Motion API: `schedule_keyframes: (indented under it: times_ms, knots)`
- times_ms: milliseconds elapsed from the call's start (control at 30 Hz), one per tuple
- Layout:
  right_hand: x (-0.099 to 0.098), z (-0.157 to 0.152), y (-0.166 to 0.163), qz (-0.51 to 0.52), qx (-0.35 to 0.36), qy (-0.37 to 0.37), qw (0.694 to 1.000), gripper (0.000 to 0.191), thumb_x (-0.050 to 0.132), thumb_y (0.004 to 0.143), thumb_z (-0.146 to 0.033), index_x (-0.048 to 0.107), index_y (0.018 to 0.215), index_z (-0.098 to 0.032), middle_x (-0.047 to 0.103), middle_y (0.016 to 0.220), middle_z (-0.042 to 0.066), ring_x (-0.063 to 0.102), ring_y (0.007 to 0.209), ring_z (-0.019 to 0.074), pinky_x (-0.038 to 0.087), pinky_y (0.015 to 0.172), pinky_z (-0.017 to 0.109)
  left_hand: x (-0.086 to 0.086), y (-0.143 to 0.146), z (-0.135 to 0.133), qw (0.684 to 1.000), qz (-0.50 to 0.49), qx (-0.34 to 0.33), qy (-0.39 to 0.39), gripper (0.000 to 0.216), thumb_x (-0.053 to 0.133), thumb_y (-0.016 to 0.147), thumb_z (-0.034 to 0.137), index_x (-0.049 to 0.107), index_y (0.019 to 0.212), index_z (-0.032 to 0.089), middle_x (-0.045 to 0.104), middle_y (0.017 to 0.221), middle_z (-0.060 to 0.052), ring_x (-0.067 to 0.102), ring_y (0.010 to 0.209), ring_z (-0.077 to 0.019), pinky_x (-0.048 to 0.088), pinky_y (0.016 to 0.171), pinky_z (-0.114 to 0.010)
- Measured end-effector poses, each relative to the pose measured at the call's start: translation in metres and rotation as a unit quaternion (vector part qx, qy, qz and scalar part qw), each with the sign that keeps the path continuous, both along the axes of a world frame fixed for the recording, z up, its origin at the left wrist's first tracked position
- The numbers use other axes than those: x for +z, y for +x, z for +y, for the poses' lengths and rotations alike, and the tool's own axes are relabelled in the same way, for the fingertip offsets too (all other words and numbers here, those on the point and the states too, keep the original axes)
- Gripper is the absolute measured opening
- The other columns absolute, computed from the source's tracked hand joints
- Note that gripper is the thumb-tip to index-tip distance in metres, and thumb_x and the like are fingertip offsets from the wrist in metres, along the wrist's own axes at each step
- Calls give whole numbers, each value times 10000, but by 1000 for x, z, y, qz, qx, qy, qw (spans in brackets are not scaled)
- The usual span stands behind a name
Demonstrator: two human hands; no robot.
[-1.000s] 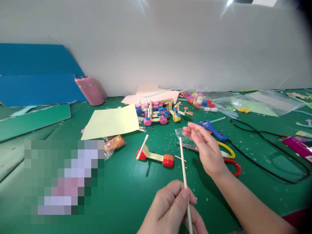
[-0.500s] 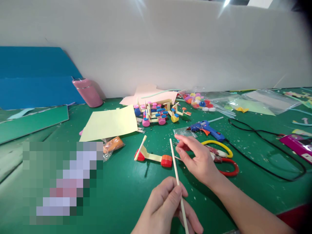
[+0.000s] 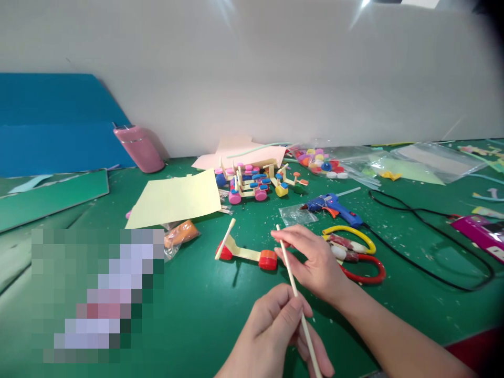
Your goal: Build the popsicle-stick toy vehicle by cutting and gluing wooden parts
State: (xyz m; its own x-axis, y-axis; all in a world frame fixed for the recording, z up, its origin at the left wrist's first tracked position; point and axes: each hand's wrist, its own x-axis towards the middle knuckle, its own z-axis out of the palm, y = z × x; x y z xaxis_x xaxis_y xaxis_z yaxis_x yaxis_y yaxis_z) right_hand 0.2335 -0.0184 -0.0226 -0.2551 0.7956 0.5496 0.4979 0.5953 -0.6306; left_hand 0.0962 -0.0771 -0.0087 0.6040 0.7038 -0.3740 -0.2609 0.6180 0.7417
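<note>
The pale stick (image 3: 291, 273), unattached, is pinched by the left hand (image 3: 275, 323); the right hand (image 3: 317, 262) has parted fingers at its tip, contact unclear. At ten o'clock, the red-wheeled frame (image 3: 247, 253) has its bar on but lacks the pads on toys (image 3: 252, 187) at eleven.

A plain, pale grey wall (image 3: 252, 68) fills the upper part of the view, rising behind a broad green table (image 3: 177, 310) whose smooth top carries a soft sheen and scattered pale flecks. At the upper right, a bright light (image 3: 365, 2) glares by the wall's top edge, a whitish panel (image 3: 419, 2) just beside it, while a fainter streak of glare shows nearer the middle. A large blue board (image 3: 59, 100) stands upright at the far left. The upper right corner is too dark to read.
</note>
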Motion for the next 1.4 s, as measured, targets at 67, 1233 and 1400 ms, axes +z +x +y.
schedule_keyframes:
  times_ms: [67,1233,1400]
  knots:
    - [0,0,0,-30,2,4,1000,330,539,825,-146,549,1154,-174,586,1028,77,558,935,174,467,814,291,-1,3,1,1000,2,-1,-4,233,448,831,395,462,766,172,658,507,-38,542,392,-105,411,448,-205]
    - [35,20,-16,-4,18,-100,995,160,461,881,-249,567,778,-185,605,720,-6,567,627,117,443,584,218,-11,-63,74,628,559,148,522,222,448,797,282,539,621,182,495,603,-10,474,606,-163,355,518,-260]
    - [46,32,-25,-90,93,-95,987,254,413,910,-276,603,770,-181,654,799,14,603,732,140,447,647,231,-13,-64,71,595,564,163,549,208,477,780,249,525,588,185,497,571,-4,472,590,-164,356,548,-276]
